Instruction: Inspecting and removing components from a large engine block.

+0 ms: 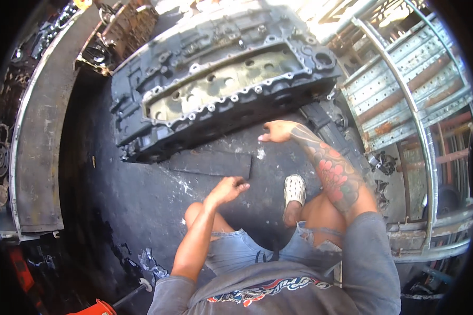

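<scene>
A large dark engine block [220, 84] lies on its side in front of me, with a long pale-lined opening in its upper face. Bolt holes run along the rim of that opening. My right hand [277, 131] hovers off the block's near lower edge, thumb and fingers apart, with nothing seen in it. Over my left knee, my left hand [227, 190] is loosely curled, and no object shows in it. A flat dark plate [215, 164] lies on the floor between the left hand and the block. Neither hand appears to touch the block.
Metal racking [412, 100] stands along the right side. At left is a long worn metal bench or panel [42, 115], with engine parts [0, 157] beyond it. A crumpled rag [150, 262] and a red object [94, 308] lie at lower left. My shoe [294, 189] rests on the dark floor.
</scene>
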### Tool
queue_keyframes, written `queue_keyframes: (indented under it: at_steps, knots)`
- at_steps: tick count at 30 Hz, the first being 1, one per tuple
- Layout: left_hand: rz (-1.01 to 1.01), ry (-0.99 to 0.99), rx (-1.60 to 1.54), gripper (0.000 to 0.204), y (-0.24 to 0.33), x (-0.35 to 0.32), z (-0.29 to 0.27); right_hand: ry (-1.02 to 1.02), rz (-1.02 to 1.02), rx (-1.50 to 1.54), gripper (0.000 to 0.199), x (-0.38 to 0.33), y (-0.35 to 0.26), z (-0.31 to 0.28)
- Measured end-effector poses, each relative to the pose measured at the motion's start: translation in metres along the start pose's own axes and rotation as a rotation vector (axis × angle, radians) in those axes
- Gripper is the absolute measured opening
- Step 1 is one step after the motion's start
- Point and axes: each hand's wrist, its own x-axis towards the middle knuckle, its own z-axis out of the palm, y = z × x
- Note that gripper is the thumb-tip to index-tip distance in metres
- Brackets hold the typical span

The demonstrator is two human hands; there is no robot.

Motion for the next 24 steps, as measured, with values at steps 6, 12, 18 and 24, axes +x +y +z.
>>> queue_keyframes:
  at_steps: [6, 12, 18, 24]
  knots:
    - [0.269, 0.456, 0.194, 0.038, -0.006, 0.002, -0.047, 0.205, 0.186, 0.006, 0.086, -0.053, 0.045, -0.007]
    - [0.08, 0.735, 0.395, 0.033, 0.016, 0.006, -0.143, 0.156, 0.415, -0.056, 0.067, -0.09, 0.054, -0.004]
    - [-0.158, 0.688, 0.564, 0.041, -0.014, 0.021, -0.178, 0.225, 0.381, -0.05, 0.056, -0.087, 0.059, 0.001]
    - [-0.074, 0.578, 0.524, 0.038, 0.006, 0.015, -0.085, 0.32, 0.314, 0.203, 0.054, -0.094, 0.134, 0.01]
